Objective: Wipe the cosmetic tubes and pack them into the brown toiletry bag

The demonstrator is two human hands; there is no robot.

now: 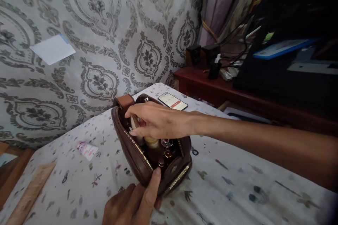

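Observation:
A brown leather toiletry bag [132, 158] lies unzipped on the patterned cloth. My right hand [161, 119] reaches into its far end, fingers and thumb closed around a pale beige item [135, 123] that looks like a bottle or tube; the hand covers much of it. Beneath that hand is a yellowish-lidded jar [152, 142], with a clear-capped bottle [167, 142] beside it. Nearer me in the bag is a small gold-coloured cap [168, 154]. My left hand [133, 202] grips the bag's near edge, thumb on the rim and the other fingers curled below.
A phone [173, 101] with a lit screen lies behind the bag. To the left are a small pink-and-white tube [86, 149] and a long tan tube [33, 193]. A dark red wooden desk [206, 86] with a black monitor [295, 52] stands at right; patterned wall behind.

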